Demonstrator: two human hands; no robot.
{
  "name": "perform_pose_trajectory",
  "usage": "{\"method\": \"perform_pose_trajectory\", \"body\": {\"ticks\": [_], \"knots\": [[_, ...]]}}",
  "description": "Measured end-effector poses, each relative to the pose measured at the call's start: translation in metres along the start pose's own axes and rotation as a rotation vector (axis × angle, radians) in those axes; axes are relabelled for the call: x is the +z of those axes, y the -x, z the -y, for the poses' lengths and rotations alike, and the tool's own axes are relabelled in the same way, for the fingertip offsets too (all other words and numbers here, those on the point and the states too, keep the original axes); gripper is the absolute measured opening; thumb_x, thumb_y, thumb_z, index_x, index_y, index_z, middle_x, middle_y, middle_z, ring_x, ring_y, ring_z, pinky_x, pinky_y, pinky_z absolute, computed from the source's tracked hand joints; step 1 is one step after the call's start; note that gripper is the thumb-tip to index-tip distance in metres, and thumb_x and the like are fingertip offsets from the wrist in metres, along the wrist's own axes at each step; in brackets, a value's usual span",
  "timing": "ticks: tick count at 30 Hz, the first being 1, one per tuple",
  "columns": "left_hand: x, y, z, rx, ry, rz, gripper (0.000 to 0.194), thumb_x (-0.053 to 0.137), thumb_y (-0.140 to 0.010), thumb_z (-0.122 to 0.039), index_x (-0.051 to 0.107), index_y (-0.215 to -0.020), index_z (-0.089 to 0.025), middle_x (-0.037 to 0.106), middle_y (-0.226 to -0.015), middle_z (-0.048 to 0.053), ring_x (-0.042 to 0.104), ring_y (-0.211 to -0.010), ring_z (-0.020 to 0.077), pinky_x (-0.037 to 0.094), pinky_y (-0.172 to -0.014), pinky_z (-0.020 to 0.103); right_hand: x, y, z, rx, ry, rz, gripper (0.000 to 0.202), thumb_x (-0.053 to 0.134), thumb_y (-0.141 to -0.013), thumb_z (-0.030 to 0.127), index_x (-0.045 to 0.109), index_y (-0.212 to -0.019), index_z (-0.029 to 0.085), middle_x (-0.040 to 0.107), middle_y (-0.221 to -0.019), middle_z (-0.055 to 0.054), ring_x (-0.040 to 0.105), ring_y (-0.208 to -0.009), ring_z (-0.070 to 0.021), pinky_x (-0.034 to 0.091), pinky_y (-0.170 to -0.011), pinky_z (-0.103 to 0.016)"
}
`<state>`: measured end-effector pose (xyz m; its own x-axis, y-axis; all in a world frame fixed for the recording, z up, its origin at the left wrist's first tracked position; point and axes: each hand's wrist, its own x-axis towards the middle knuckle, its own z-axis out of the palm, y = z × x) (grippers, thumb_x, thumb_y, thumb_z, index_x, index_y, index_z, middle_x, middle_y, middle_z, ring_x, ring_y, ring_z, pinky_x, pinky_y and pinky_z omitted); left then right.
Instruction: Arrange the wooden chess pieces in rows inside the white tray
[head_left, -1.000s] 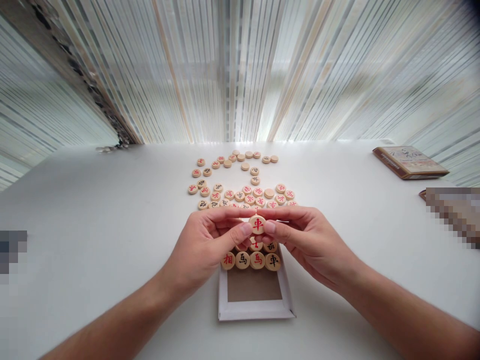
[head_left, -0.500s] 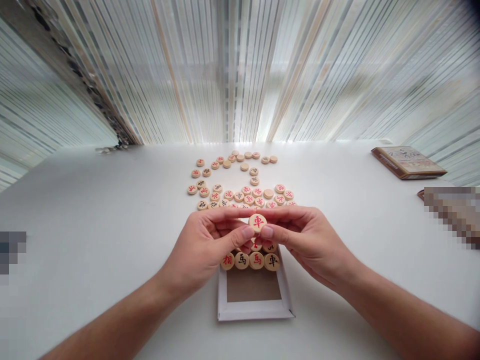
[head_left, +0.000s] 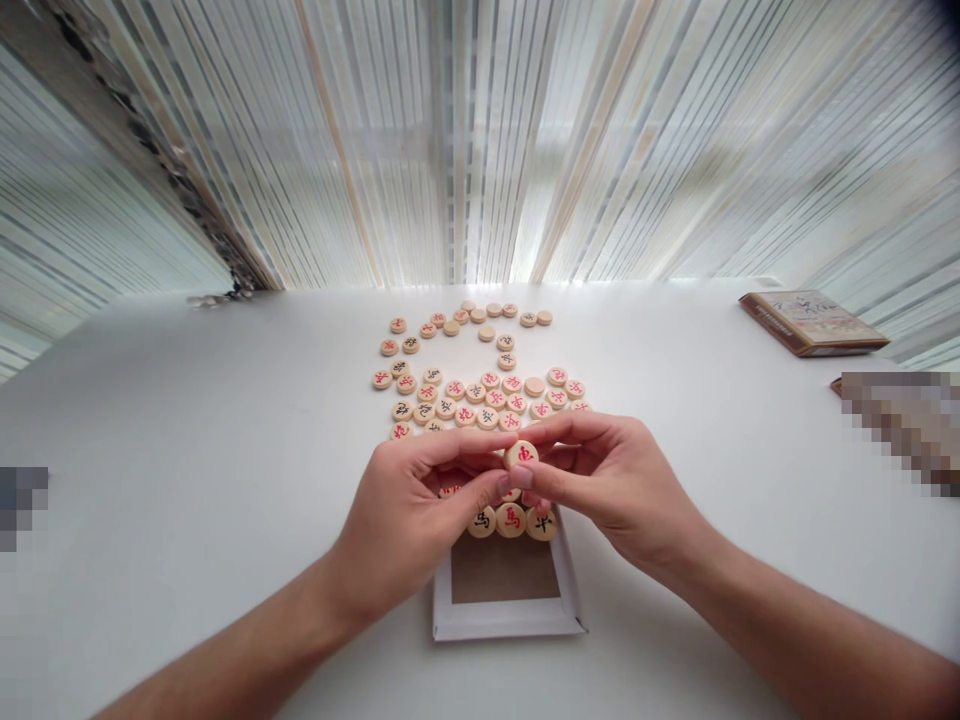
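Between my two hands, above an open box, is a round wooden Chinese chess piece [head_left: 520, 453] with a red character. My left hand [head_left: 427, 495] is closed, thumb and forefinger on the piece's left side. On its right side my right hand [head_left: 600, 475] pinches it, the thumb covering the lower part of the character. Below lies the shallow white box [head_left: 510, 622] with a brown bottom. Pieces stand in rows in its far part, among them a red horse piece [head_left: 511, 519] and a black one [head_left: 482, 520]; my hands hide the rows behind.
Many loose Chinese chess pieces [head_left: 465, 416], red and black, some blank side up, spread over the white table [head_left: 225, 480] beyond my hands. A flat printed box [head_left: 814, 320] lies at the far right. Behind the table hangs a striped curtain [head_left: 480, 140].
The held piece has turned and sits slightly lower and to the right, its character now partly under my right thumb. My left hand has shifted a little, covering the leftmost front piece in the box.
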<state>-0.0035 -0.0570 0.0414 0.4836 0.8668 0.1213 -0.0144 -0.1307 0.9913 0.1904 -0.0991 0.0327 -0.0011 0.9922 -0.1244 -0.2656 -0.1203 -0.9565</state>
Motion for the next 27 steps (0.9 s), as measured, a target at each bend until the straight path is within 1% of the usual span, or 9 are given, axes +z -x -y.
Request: {"method": "perform_pose_trajectory", "body": {"ticks": [3, 5, 7, 12, 17, 20, 22, 24, 27], "knots": [[0.0001, 0.0018, 0.0012, 0.11, -0.135, 0.013, 0.02, 0.083, -0.089, -0.016, 0.087, -0.108, -0.019, 0.087, -0.094, 0.006, 0.083, -0.084, 0.0195, 0.069, -0.081, 0.027, 0.0013, -0.0001, 0.0015, 0.015, -0.03, -0.003, 0.034, 0.108, -0.055, 0.026, 0.085, -0.079, 0.019, 0.076, -0.065, -0.002, 0.07, -0.058, -0.0153, 0.061, -0.056, -0.026], [-0.0006, 0.0026, 0.0014, 0.16, -0.185, 0.028, 0.022, 0.082, -0.089, -0.013, 0.087, -0.11, -0.019, 0.087, -0.095, 0.005, 0.082, -0.082, 0.0176, 0.068, -0.08, 0.025, 0.0015, 0.0001, 0.0018, 0.014, -0.039, 0.003, 0.031, 0.107, -0.058, 0.028, 0.084, -0.078, 0.019, 0.076, -0.065, -0.002, 0.07, -0.058, -0.0142, 0.06, -0.057, -0.024], [-0.0013, 0.003, 0.0012, 0.174, -0.19, 0.04, 0.024, 0.083, -0.089, -0.013, 0.087, -0.112, -0.02, 0.087, -0.096, 0.005, 0.082, -0.081, 0.0168, 0.068, -0.079, 0.024, 0.0011, 0.0002, 0.0017, 0.007, -0.029, 0.015, 0.028, 0.105, -0.063, 0.031, 0.085, -0.078, 0.019, 0.076, -0.065, -0.002, 0.069, -0.059, -0.014, 0.058, -0.057, -0.024], [-0.0015, 0.0019, -0.0001, 0.115, -0.063, 0.033, 0.026, 0.086, -0.087, -0.011, 0.088, -0.109, -0.024, 0.087, -0.091, 0.002, 0.083, -0.082, 0.0168, 0.068, -0.079, 0.022, -0.001, 0.0002, 0.0011, -0.01, -0.008, 0.064, 0.023, 0.097, -0.077, 0.038, 0.086, -0.079, 0.019, 0.078, -0.068, -0.004, 0.069, -0.061, -0.0146, 0.057, -0.058, -0.025], [-0.0011, 0.0002, -0.0025, 0.007, 0.12, 0.029, 0.034, 0.089, -0.084, -0.008, 0.088, -0.11, -0.03, 0.088, -0.096, 0.0, 0.084, -0.083, 0.0148, 0.067, -0.078, 0.016, -0.0025, 0.0007, 0.0006, -0.009, -0.048, 0.107, 0.022, 0.092, -0.085, 0.037, 0.089, -0.1, 0.021, 0.079, -0.073, -0.005, 0.071, -0.063, -0.0154, 0.061, -0.062, -0.027], [-0.0016, -0.0011, -0.0044, -0.039, 0.166, 0.017, 0.038, 0.092, -0.08, -0.008, 0.088, -0.111, -0.03, 0.088, -0.095, 0.0, 0.084, -0.083, 0.0153, 0.066, -0.076, 0.014, -0.0022, 0.0013, 0.0017, -0.009, -0.058, 0.121, 0.026, 0.094, -0.084, 0.033, 0.088, -0.107, 0.022, 0.079, -0.075, -0.004, 0.071, -0.065, -0.0149, 0.061, -0.063, -0.026], [-0.0019, -0.0018, -0.0053, -0.045, 0.164, 0.003, 0.037, 0.093, -0.079, -0.009, 0.089, -0.11, -0.029, 0.088, -0.096, 0.0, 0.084, -0.085, 0.016, 0.066, -0.075, 0.013, -0.0016, 0.0014, 0.0027, -0.006, -0.084, 0.141, 0.028, 0.096, -0.08, 0.027, 0.088, -0.106, 0.022, 0.08, -0.078, -0.003, 0.071, -0.066, -0.0144, 0.062, -0.064, -0.025], [-0.0022, -0.0019, -0.0055, -0.044, 0.144, -0.001, 0.035, 0.092, -0.08, -0.01, 0.089, -0.109, -0.029, 0.088, -0.098, 0.001, 0.084, -0.089, 0.0172, 0.066, -0.076, 0.014, -0.0007, 0.0012, 0.0033, 0.007, -0.116, 0.151, 0.029, 0.099, -0.075, 0.023, 0.088, -0.103, 0.023, 0.081, -0.08, -0.003, 0.073, -0.069, -0.0143, 0.063, -0.067, -0.025], [-0.0024, -0.0006, -0.0044, -0.024, 0.102, 0.014, 0.035, 0.09, -0.083, -0.01, 0.088, -0.113, -0.028, 0.088, -0.102, 0.002, 0.084, -0.091, 0.0181, 0.067, -0.08, 0.017, 0.0008, 0.0008, 0.0031, 0.046, -0.143, 0.115, 0.032, 0.103, -0.066, 0.018, 0.086, -0.093, 0.021, 0.082, -0.08, -0.003, 0.076, -0.073, -0.0158, 0.064, -0.07, -0.024]]}}
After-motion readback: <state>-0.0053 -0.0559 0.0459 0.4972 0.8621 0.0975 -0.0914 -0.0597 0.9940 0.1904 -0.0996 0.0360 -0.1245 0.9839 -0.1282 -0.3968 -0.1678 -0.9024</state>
